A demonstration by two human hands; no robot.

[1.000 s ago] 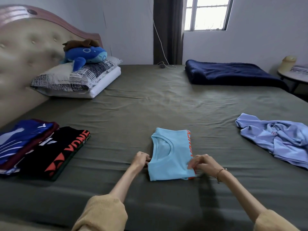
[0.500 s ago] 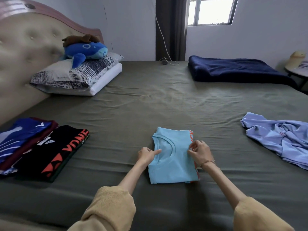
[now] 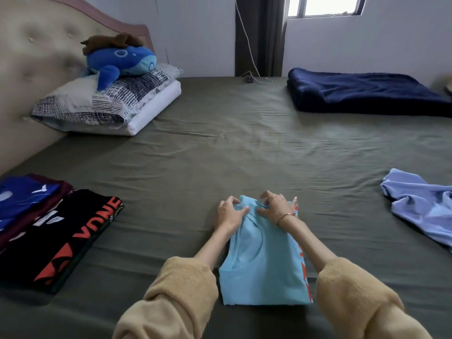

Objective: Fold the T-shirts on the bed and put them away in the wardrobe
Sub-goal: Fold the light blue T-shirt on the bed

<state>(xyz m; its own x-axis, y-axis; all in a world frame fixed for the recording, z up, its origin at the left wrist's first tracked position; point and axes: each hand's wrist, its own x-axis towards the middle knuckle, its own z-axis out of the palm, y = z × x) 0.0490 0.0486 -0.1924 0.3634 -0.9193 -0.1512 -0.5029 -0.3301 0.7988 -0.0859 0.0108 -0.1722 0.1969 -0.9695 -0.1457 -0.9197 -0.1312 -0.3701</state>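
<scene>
A person's left hand [image 3: 231, 212] and right hand [image 3: 276, 204] press, fingers spread, on the far edge of a folded light-blue T-shirt [image 3: 264, 265] at 6 o'clock on the bed [image 3: 244, 155]; whether either pinches cloth is unclear. Folding looks nearly finished; next comes lifting it toward the folded shirts [image 3: 56, 231] at 9 o'clock, keeping the layers together, while a crumpled lilac T-shirt [image 3: 423, 206] waits at 3 o'clock.
</scene>
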